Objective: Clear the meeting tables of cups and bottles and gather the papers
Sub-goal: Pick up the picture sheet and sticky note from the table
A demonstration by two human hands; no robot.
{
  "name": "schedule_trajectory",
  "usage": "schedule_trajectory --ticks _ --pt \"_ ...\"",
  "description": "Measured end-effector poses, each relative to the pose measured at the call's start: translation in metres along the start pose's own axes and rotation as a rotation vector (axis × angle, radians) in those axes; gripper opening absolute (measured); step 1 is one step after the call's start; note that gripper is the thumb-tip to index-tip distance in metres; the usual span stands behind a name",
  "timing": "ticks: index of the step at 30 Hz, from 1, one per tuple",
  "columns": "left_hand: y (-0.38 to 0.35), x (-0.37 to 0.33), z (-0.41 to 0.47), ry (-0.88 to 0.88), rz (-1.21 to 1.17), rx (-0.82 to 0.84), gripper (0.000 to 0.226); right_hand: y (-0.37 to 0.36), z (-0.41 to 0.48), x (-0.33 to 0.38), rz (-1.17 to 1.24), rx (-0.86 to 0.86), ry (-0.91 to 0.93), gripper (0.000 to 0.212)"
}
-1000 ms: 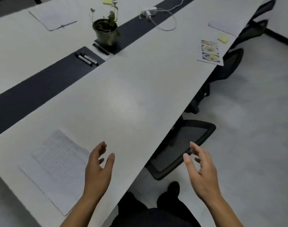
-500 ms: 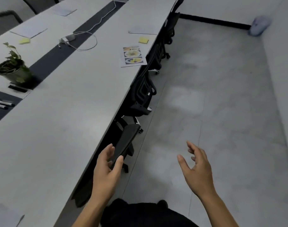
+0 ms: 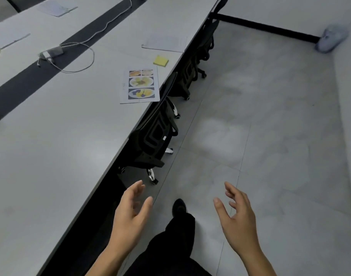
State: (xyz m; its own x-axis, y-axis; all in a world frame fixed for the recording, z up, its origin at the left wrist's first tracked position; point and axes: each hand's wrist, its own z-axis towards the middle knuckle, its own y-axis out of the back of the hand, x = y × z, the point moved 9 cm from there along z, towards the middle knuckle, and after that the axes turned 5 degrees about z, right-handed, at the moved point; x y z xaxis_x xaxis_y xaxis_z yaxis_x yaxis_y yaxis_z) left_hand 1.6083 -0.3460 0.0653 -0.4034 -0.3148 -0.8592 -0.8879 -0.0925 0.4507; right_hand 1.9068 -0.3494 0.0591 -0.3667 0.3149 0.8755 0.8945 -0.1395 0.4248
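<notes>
A printed sheet with food photos (image 3: 140,86) lies near the right edge of the long grey table (image 3: 57,148). Beyond it sit a yellow sticky pad (image 3: 160,60) and a white paper (image 3: 165,43). More papers (image 3: 57,7) lie on the far side of the table, past the dark centre strip. My left hand (image 3: 130,218) and my right hand (image 3: 237,218) hover empty over the floor beside the table edge, fingers spread, well short of the photo sheet.
Black office chairs (image 3: 154,136) are tucked under the table's right edge. A charger with a looped white cable (image 3: 53,53) lies by the dark centre strip (image 3: 27,76). A pale bag (image 3: 330,37) rests against the far wall. Grey tiled floor stretches to the right.
The view has swung right and forward along the table; the photo sheet and sticky pad are now closer. Both hands stay open and empty, now over the floor rather than the tabletop.
</notes>
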Motion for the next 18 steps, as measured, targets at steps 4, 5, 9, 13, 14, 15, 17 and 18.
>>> schedule_trajectory --ticks 4,5,9,13,14,15,17,18 --pt "-0.050 -0.067 0.104 -0.031 -0.020 0.030 0.047 0.028 0.109 0.037 -0.040 0.000 -0.001 0.048" --pt "-0.058 -0.092 0.129 -0.069 -0.021 0.035 0.048 0.036 0.136 0.053 -0.043 -0.014 0.022 0.048" --pt "-0.083 -0.178 0.223 -0.169 0.010 0.061 0.049 0.057 0.236 0.100 -0.049 -0.055 0.105 0.048" --pt "-0.109 -0.222 0.304 -0.208 0.053 0.071 0.050 0.062 0.328 0.111 -0.003 -0.070 0.091 0.048" --pt "-0.117 -0.226 0.324 -0.203 0.059 0.059 0.050 0.060 0.353 0.109 -0.001 -0.056 0.082 0.049" --pt "-0.124 -0.226 0.344 -0.184 0.067 0.042 0.050 0.056 0.379 0.106 -0.006 -0.036 0.072 0.049" --pt "-0.141 -0.221 0.382 -0.109 0.075 -0.001 0.049 0.045 0.435 0.103 -0.019 0.026 0.057 0.049" --pt "-0.148 -0.218 0.399 -0.061 0.070 -0.022 0.049 0.039 0.464 0.104 -0.025 0.060 0.061 0.049"
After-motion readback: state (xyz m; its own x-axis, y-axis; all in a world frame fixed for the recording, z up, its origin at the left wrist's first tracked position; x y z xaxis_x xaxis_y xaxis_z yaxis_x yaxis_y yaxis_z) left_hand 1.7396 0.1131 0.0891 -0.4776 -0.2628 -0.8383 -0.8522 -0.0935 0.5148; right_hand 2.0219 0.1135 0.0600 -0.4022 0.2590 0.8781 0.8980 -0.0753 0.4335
